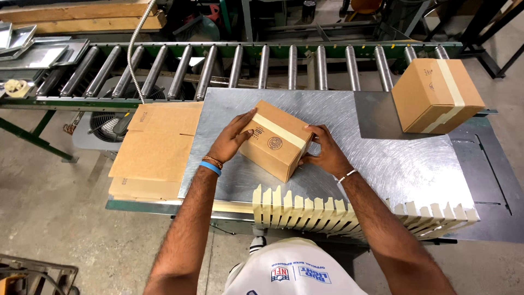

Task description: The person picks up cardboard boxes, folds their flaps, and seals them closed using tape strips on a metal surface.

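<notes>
Small brown cardboard box, sealed with pale tape, sat on the brushed steel desk between your hands, tipped on an edge. Your left hand and right hand clasped opposite sides, steadying it. Pre-cut tape strips hung ready along the near edge.

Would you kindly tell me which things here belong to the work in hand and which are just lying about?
In use:
- small cardboard box, held by left hand and right hand
- tape strips along the metal table edge

Lying about:
- taped box
- flat cardboard sheets
- roller conveyor
- fan
</notes>
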